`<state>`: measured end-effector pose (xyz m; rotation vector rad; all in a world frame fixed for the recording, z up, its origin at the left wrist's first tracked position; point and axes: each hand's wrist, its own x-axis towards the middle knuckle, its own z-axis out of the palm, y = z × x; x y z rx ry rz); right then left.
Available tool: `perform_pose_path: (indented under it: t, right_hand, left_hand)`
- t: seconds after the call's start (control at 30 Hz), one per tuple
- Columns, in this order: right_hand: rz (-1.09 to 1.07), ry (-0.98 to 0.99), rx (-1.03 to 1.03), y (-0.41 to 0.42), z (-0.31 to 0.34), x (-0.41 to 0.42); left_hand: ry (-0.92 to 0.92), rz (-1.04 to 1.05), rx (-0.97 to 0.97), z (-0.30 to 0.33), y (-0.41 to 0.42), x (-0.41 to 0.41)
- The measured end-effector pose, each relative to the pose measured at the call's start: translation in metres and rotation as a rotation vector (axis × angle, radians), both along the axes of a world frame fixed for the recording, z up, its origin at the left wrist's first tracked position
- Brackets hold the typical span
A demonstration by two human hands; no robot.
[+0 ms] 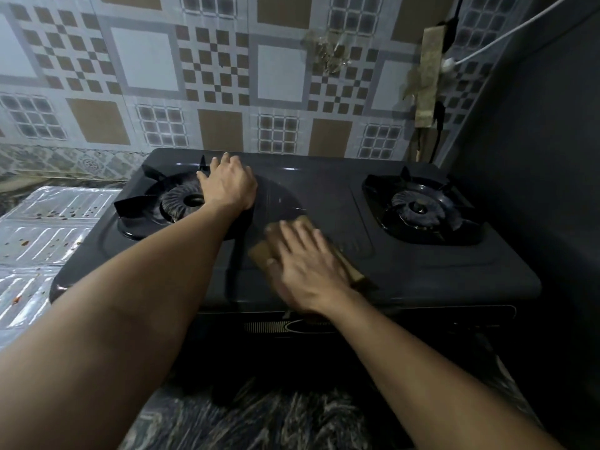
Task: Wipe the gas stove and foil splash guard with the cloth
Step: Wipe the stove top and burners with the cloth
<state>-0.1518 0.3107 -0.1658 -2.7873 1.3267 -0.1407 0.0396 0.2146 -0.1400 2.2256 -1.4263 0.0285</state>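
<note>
Head view: one wide look down at the gas stove [324, 203], which fills the middle of the frame on a dark marbled tabletop [259, 417].
Right hand [305, 267]: pressed flat on the cloth [344, 258], palm down and fingers spread. That grip is a flat press, not a pinch, and the blur says it is mid-stroke!
Cloth: brown and folded, lying on the stove top between the two burners, toward 6 o'clock of the stove's centre and close to the front edge.
Left hand [227, 186]: reaching in at 10 o'clock of the cloth, fingers loosely curled over the right side of the left burner [185, 203] and its pan support. It rests there, perhaps steadying the stove; whether it actually clasps a prong I cannot tell.
Right burner [418, 209]: at 3 o'clock, well apart from both hands.
Foil splash guard [48, 222]: lying flat at 9 o'clock beside the stove, silver and spotted with reddish specks, no hand near it.
Step in hand: wiping the stove's centre panel, by my reading.
Progress: the spotted foil suggests the guard is not yet wiped.
Next move calls for: carrying the cloth outward around the burner wells, working round the prongs without snagging, then crossing to 9 o'clock for the foil with a light press so the thin sheet does not crumple.
</note>
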Motion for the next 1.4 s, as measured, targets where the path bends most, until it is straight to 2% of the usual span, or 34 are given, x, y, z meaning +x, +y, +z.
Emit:
perform_pose_path:
  t: [0.2,0.37,0.43,0.53,0.63,0.77,0.9,0.97,1.07,1.2,1.4]
  right_hand:
    - [-0.035,-0.071,-0.037,0.007,-0.005,-0.021]
    - [-0.212,-0.043,-0.049,0.000,-0.005,-0.087]
    - [-0.292,-0.020,-0.052,-0.006,-0.006,-0.125]
    - [-0.423,-0.017,-0.092,-0.012,-0.008,-0.169]
    - [-0.515,-0.032,-0.123,-0.009,-0.010,-0.164]
    - [-0.326,-0.094,-0.191,0.010,-0.016,-0.119]
    - [-0.212,-0.108,-0.156,0.007,-0.014,-0.138]
    - [-0.226,-0.121,-0.155,0.000,-0.014,-0.163]
    - [-0.390,-0.081,-0.149,-0.018,-0.017,-0.214]
    - [-0.555,-0.067,0.003,-0.050,-0.006,-0.288]
    - [-0.551,-0.022,0.142,-0.083,0.008,-0.320]
  left_hand:
    - [-0.132,-0.019,-0.072,0.006,0.009,-0.001]
    - [-0.453,-0.266,-0.030,0.015,0.012,-0.014]
    - [-0.496,-0.339,-0.038,0.018,0.016,-0.028]
    - [-0.432,-0.411,-0.022,0.016,0.023,-0.055]
    - [-0.353,-0.530,0.017,0.013,0.028,-0.081]
    - [-0.258,-0.623,0.042,0.016,0.040,-0.112]
    - [-0.235,-0.672,0.064,0.015,0.044,-0.142]
    - [-0.244,-0.678,0.083,0.014,0.045,-0.156]
    - [-0.257,-0.668,0.107,0.013,0.050,-0.174]
    - [-0.285,-0.615,0.211,0.007,0.057,-0.202]
    - [-0.222,-0.509,0.293,0.005,0.066,-0.221]
